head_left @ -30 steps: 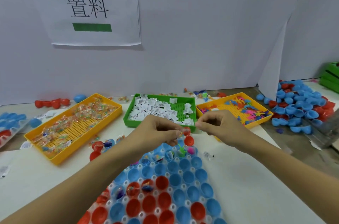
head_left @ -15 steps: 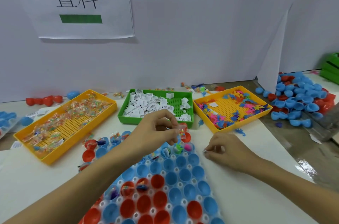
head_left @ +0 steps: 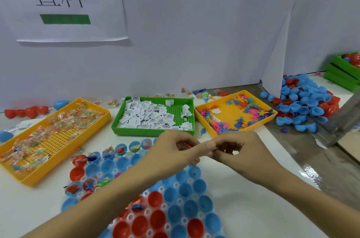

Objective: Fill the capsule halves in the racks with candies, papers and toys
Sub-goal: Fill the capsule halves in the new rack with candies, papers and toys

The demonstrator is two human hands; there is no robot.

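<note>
Two hands meeting fingertip to fingertip just in front of the green tray (head_left: pixel 153 130), above the far end of the capsule rack (head_left: pixel 175 185). Left hand (head_left: pixel 175 152) curled, thumb and forefinger pinching a thin red sliver (head_left: pixel 187 145), too small to identify. Right hand (head_left: pixel 243 152) curled as well, fingertips tucked against the left thumb; whether anything sits between them impossible to tell, the spot shadowed by the fingers.

Rack lying on the white desk (head_left: pixel 253 208) on the near side of the green tray, packed with blue and red capsule halves (head_left: pixel 186 189); middle part hidden under the left forearm, near edge cut off by the frame. Halves nearest the tray already holding candy and small toys, several nearer ones bare inside.

Green tray scattered with folded white papers (head_left: pixel 148 115). Left of it, a long yellow tray (head_left: pixel 58 161) of clear-wrapped candies (head_left: pixel 64 120). Right of it, a shorter yellow tray (head_left: pixel 200 119) with tiny pink, blue and orange toys (head_left: pixel 245 109), shapes too blurred to name.

Farther right of the green tray, beyond a standing white divider (head_left: pixel 278 58), a heap of loose blue and red capsule halves (head_left: pixel 305 105). Beyond that, stacked green crates (head_left: pixel 342 74), cut off at the frame edge. Above and left of the green tray, a paper sign (head_left: pixel 64 2) on the white backboard, printed 置料 over a green bar.
</note>
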